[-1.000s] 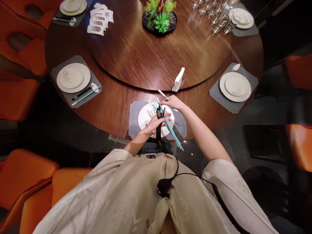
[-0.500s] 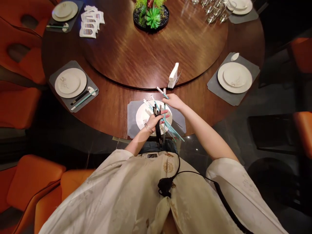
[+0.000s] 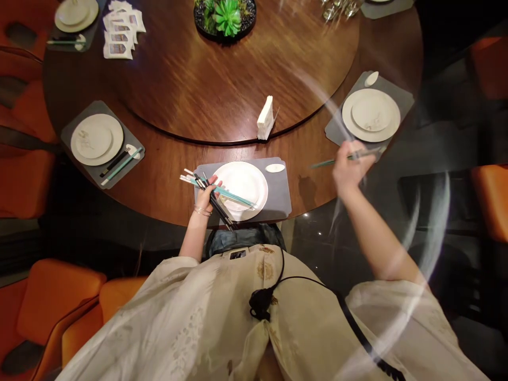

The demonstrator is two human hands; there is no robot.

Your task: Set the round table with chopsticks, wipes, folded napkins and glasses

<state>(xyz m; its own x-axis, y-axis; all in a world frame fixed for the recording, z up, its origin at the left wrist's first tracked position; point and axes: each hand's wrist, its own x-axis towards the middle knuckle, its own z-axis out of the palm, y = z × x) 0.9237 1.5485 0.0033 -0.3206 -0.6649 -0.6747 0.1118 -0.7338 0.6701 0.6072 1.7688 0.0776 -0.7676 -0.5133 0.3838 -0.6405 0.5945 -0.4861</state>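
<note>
My left hand [image 3: 206,197] is closed round a bundle of chopsticks over the left side of the nearest place setting. Black chopsticks [image 3: 223,212] and turquoise ones with white ends [image 3: 237,197] cross in that grip. Beneath them lie stacked white plates [image 3: 254,185] on a grey placemat [image 3: 280,198], with a small white chopstick rest [image 3: 275,168] at its upper right. Out to the right, my right hand [image 3: 350,168] is closed on a turquoise chopstick [image 3: 323,163], a little blurred, near the corner of the right placemat [image 3: 401,98]. Whether it holds more than one stick is unclear.
A white napkin stack in a holder [image 3: 265,117] stands at the turntable's [image 3: 190,106] near edge. Another setting with plates [image 3: 97,138] lies left. White packets [image 3: 119,34], a succulent planter [image 3: 226,18] and glasses [image 3: 340,8] sit farther back. Orange chairs [image 3: 59,296] surround the table.
My right hand has swung right, away from the bundle, carrying a turquoise chopstick toward the right setting. My left hand with the bundle has shifted left. The view has moved slightly too.
</note>
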